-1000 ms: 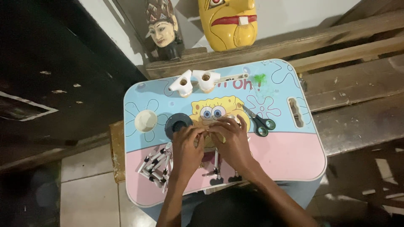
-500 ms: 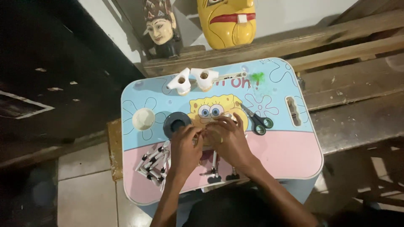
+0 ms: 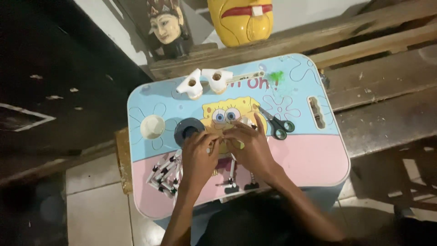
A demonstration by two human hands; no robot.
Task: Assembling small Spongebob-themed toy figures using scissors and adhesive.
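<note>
Pink-and-blue lap table (image 3: pixel 318 159) carried our work; our left hand (image 3: pixel 199 157) and right hand (image 3: pixel 250 146) pinched a small piece mid-table, beside the scissors (image 3: pixel 277 125); steady fingertips mattered most.

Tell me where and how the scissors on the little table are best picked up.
Probably by the dark looped handles of the scissors, which lie flat with blades shut, pointing up-left toward the right hand. Come from the right, lower end, where the table is bare, away from the blade tips.

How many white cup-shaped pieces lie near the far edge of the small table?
2: left white piece and right white piece, side by side on the table; hands may hide more.
</note>
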